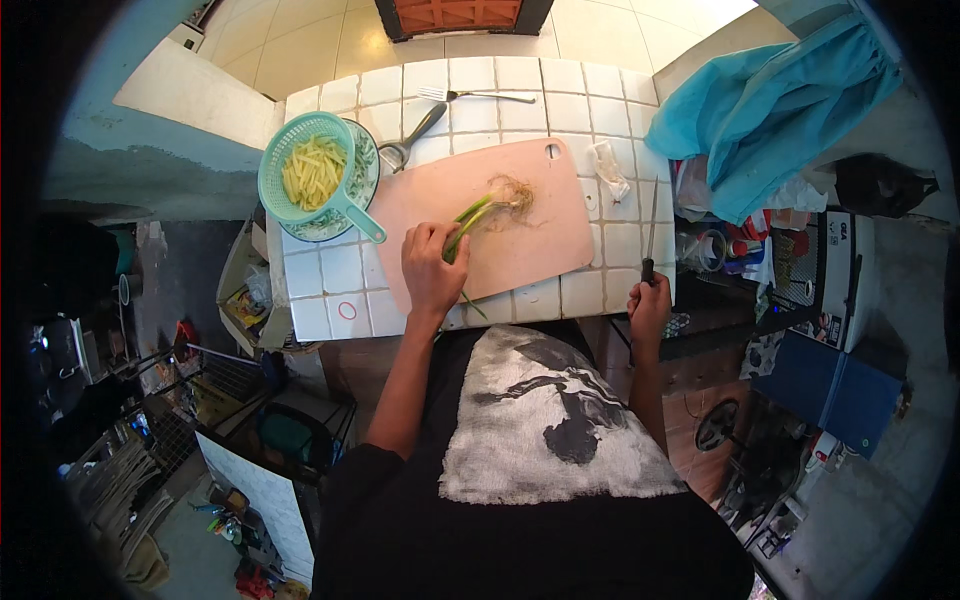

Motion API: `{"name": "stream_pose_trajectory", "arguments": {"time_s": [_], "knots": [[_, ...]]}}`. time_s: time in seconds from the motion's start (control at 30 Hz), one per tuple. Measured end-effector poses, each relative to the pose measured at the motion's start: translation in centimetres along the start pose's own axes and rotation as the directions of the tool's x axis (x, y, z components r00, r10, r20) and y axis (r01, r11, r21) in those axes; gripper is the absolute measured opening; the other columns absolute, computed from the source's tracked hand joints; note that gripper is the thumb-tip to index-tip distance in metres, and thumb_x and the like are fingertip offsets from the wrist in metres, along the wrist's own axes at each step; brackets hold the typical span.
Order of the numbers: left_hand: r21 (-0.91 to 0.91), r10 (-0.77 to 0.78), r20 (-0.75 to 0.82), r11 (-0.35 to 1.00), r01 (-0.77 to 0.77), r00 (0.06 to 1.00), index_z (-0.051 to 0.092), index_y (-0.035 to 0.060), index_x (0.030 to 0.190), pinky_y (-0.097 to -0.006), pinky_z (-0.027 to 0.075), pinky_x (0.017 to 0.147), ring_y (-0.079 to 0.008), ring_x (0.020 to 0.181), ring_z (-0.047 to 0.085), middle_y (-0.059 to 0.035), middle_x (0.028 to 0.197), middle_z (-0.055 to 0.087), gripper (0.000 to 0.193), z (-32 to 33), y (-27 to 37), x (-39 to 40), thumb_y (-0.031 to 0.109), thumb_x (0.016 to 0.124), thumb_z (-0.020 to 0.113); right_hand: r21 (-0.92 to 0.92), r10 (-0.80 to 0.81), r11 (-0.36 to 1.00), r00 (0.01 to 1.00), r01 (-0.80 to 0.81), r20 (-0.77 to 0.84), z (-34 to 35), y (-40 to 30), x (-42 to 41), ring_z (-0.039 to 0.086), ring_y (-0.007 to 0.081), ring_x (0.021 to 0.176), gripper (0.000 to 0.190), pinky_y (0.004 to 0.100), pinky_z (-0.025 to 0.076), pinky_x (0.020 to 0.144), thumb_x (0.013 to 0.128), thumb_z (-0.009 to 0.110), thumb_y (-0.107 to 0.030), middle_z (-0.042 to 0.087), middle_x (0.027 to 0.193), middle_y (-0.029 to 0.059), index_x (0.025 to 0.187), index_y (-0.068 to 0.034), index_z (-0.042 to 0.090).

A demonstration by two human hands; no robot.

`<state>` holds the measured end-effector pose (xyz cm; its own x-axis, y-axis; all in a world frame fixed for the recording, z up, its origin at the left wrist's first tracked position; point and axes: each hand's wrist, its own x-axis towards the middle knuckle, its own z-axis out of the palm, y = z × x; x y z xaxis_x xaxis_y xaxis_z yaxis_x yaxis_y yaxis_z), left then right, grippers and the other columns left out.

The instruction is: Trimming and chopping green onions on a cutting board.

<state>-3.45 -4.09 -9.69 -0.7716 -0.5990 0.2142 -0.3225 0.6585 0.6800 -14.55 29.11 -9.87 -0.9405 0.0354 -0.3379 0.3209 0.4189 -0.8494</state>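
Observation:
My left hand grips the green stalks of several spring onions over a pink cutting board. Their pale bulbs and tangled brown roots point away from me, near the middle of the board. A green leaf end trails out below my hand, past the board's near edge. In my right hand is a kitchen knife, held by its black handle. Its blade points up and away from me, to the right of the board and apart from the onions.
A mint-green colander with cut yellowish sticks rests on a patterned plate at left. Beyond the board lie a peeler and a fork. A crumpled white wrapper and a red rubber band are on the tiled counter.

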Motion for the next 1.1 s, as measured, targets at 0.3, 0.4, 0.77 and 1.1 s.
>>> {"name": "stream_pose_trajectory", "arguments": {"time_s": [0.3, 0.4, 0.77, 1.1], "knots": [[0.043, 0.047, 0.036, 0.998, -0.048, 0.998, 0.067, 0.0081, 0.091, -0.0399, 0.044, 0.082, -0.0262, 0.089, 0.058, -0.0062, 0.089, 0.062, 0.022, -0.2, -1.7, -0.5, 0.014, 0.075, 0.080, -0.308, -0.082, 0.877, 0.748, 0.368, 0.659, 4.5, -7.4, -5.6, 0.058, 0.0135, 0.063, 0.024, 0.0319, 0.045, 0.059, 0.096, 0.054, -0.015, 0.061, 0.068, 0.0054, 0.107, 0.004, 0.064], [0.020, 0.072, 0.052, 0.997, -0.073, 0.996, 0.066, 0.0080, 0.090, -0.0395, 0.044, 0.082, -0.0261, 0.088, 0.058, -0.0062, 0.088, 0.062, 0.020, 0.2, -2.0, -0.4, 0.013, 0.076, 0.079, -0.342, -0.077, 0.868, 0.777, 0.361, 0.625, 5.1, -7.0, -5.2, 0.060, 0.0144, 0.064, 0.026, 0.0325, 0.046, 0.060, 0.096, 0.055, -0.016, 0.061, 0.065, 0.0073, 0.106, 0.005, 0.065], [0.011, 0.134, 0.027, 0.991, -0.135, 0.991, 0.065, 0.0078, 0.080, -0.0400, 0.044, 0.078, -0.0264, 0.088, 0.058, -0.0058, 0.089, 0.061, 0.014, 0.3, -2.5, -0.6, 0.011, 0.075, 0.077, -0.286, 0.006, 0.954, 0.945, 0.093, 0.326, 1.5, -5.1, -3.1, 0.057, 0.0152, 0.058, 0.024, 0.0335, 0.044, 0.057, 0.096, 0.054, -0.017, 0.061, 0.063, 0.0080, 0.104, 0.004, 0.065], [-0.104, 0.120, 0.155, 0.989, -0.105, 0.981, 0.067, 0.0066, 0.105, -0.0408, 0.048, 0.080, -0.0288, 0.087, 0.061, -0.0102, 0.096, 0.059, 0.028, -0.3, -1.8, 1.2, 0.008, 0.077, 0.070, -0.462, -0.162, 0.869, 0.984, 0.177, 0.073, 2.4, -9.3, -4.8, 0.059, 0.0267, 0.068, 0.030, 0.0401, 0.047, 0.066, 0.104, 0.050, -0.027, 0.063, 0.077, 0.0147, 0.113, 0.000, 0.059]]}}
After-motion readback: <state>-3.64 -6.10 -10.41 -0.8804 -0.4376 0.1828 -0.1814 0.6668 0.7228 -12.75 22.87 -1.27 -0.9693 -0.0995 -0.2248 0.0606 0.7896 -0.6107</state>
